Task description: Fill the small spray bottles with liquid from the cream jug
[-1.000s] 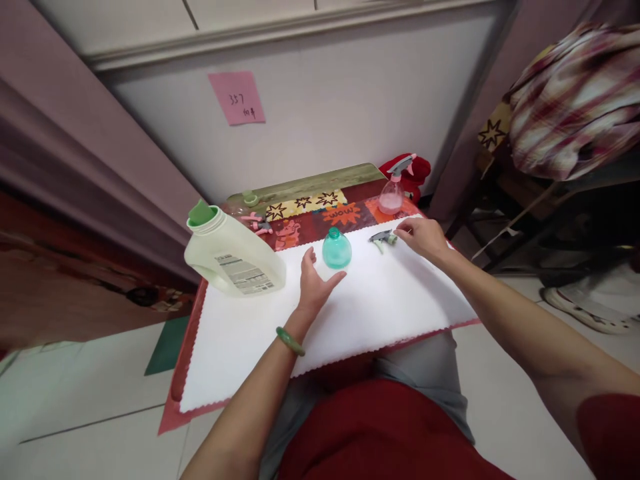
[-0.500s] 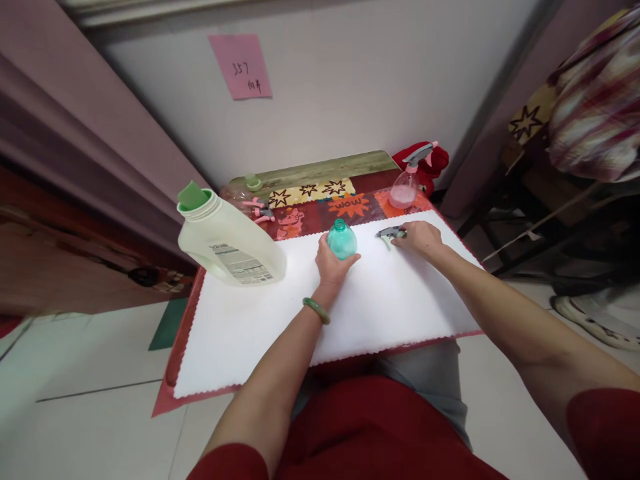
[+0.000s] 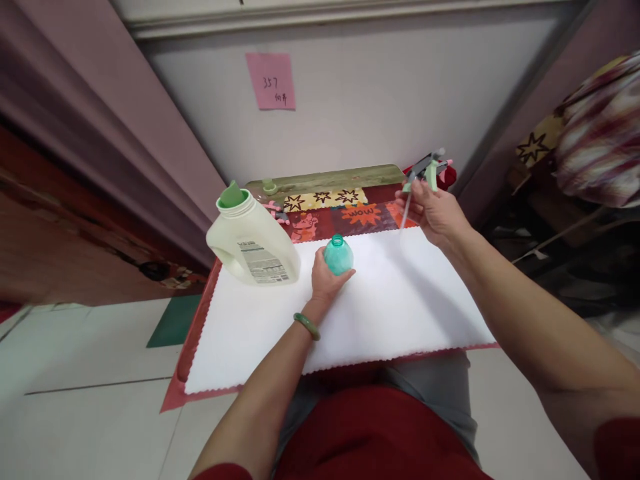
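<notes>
My left hand (image 3: 326, 277) is closed around a small round green bottle (image 3: 339, 255) with an uncovered neck, upright on the white mat (image 3: 400, 313). Held up over the mat's far right part, a grey and light-green spray trigger head (image 3: 424, 172) is in the fingers of my right hand (image 3: 435, 210). Its thin clear dip tube (image 3: 405, 215) hangs down from it. Left of the green bottle stands a large cream detergent jug (image 3: 255, 247) with a green spout (image 3: 233, 195) in its mouth.
Beyond the mat lie a patterned table cover (image 3: 325, 223), a pink spray head (image 3: 277, 212) and a green cap (image 3: 270, 187). Pink and red items at the back right are mostly hidden behind my right hand. A wall with a pink note (image 3: 273, 82) rises behind.
My right hand has lifted the spray trigger head off the mat, up and away from me, and its tube now hangs free. My left hand still holds the green bottle. The view has shifted.
</notes>
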